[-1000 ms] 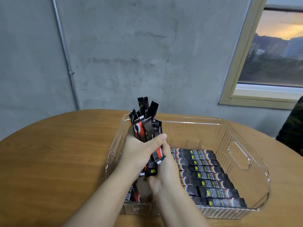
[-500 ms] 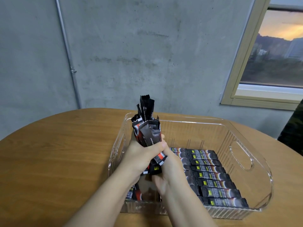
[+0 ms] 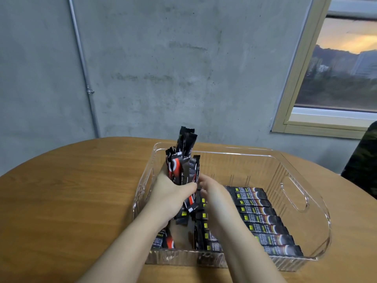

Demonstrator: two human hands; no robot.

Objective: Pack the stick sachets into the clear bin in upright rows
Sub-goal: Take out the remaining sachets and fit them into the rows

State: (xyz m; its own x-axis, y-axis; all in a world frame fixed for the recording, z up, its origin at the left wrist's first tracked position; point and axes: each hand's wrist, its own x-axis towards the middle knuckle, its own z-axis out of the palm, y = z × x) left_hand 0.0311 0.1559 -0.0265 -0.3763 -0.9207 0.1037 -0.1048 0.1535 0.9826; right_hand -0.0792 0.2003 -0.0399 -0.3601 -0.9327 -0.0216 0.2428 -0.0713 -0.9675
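Nearest to us, our two bare forearms reached over the front wall of the clear ribbed plastic bin [image 3: 306, 203], which stood on the rounded wooden table [image 3: 61, 201]. Just behind that front wall, at the left, a few loose black-and-red sachets [image 3: 165, 241] lay on the bin floor.

Our left hand [image 3: 171, 196] was curled round a bundle of black-and-red stick sachets [image 3: 183, 166], thumb across the front and fingers wrapped behind. The bundle stood roughly upright in that grip: its lower ends poked out below the palm, and its upper ends fanned unevenly above the fingers, the tallest two rising past the bin's rim.

Our right hand [image 3: 216, 201] was inside the bin just right of the bundle, its fingers loosely bent and reaching toward the sticks. We could not tell whether the fingertips touched the bundle, nor whether they held anything.

To the right of that hand, a row of black stick sachets [image 3: 263, 219] lay flat side by side, running from the front wall toward the middle of the bin.

Beyond the table stood a grey concrete wall [image 3: 183, 68] with a thin metal pipe [image 3: 83, 68], and a window with a pale frame [image 3: 291, 88] at the right.
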